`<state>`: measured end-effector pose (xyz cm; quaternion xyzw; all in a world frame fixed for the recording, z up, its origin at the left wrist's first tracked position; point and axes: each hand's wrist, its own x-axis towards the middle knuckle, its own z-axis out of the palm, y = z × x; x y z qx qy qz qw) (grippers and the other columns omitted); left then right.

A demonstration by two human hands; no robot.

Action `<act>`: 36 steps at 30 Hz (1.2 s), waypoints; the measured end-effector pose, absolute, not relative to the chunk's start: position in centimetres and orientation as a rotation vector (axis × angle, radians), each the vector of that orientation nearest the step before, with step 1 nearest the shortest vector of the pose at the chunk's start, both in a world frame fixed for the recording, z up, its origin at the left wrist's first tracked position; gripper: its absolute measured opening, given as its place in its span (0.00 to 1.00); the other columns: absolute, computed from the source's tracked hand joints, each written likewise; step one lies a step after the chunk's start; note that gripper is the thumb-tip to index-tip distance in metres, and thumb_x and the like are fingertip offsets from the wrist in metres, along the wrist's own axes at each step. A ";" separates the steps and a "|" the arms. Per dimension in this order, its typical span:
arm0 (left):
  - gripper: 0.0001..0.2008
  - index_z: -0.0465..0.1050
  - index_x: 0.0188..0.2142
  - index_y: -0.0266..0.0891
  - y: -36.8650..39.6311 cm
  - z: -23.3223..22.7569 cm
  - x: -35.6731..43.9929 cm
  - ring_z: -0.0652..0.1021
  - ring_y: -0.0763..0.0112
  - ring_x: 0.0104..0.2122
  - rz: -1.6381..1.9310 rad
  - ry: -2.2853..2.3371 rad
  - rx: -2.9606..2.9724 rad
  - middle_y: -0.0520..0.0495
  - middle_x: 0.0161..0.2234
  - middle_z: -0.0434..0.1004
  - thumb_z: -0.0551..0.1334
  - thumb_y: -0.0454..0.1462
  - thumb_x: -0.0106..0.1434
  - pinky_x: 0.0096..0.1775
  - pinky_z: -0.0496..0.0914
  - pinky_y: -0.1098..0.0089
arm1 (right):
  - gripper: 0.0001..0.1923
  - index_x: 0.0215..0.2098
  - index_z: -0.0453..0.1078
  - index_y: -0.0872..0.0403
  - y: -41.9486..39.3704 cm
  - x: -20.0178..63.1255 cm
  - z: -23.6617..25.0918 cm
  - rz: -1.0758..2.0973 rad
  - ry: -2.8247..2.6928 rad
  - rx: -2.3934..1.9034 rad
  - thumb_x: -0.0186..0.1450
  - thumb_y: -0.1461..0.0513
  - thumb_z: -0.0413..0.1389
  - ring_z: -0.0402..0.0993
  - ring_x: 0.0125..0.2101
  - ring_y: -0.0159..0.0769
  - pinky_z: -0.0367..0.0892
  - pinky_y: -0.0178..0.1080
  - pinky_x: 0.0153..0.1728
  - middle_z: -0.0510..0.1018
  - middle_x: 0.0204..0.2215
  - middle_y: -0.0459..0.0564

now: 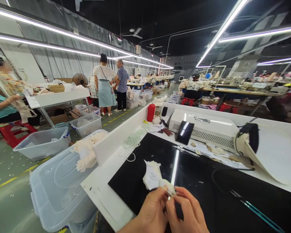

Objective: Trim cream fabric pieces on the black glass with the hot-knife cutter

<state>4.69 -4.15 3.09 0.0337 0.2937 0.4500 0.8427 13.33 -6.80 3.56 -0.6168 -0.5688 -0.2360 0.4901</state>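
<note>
- Lower left: pale fabric pieces (pixel 88 152) rest atop a lidded bin (pixel 55 184), seemingly parked within reach.
- Center: loosely coiled cord (pixel 133 139) sits beyond the black mat (pixel 126 181), likely leaving working room.
- Lower center: a marked white piece (pixel 152 174) lies on the mat, just past the fingertips.
- Beside it, the left hand (pixel 154 208) pinches a thin pale strand (pixel 167 191), apparently steadying it.
- The right hand (pixel 188 210) pinches the strand's other end, perhaps for control.
- Lower right: teal tweezers (pixel 259 212) lie handles nearest, presumably for easy pickup.
</note>
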 end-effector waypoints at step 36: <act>0.31 0.80 0.37 0.33 -1.5 2.1 0.0 0.73 0.72 0.30 0.672 0.734 1.044 0.45 0.32 0.75 0.71 0.61 0.56 0.33 0.68 0.73 | 0.37 0.31 0.77 0.59 -3.0 16.6 1.7 1.355 -0.847 -1.227 0.43 0.35 0.72 0.68 0.18 0.30 0.61 0.30 0.15 0.75 0.21 0.48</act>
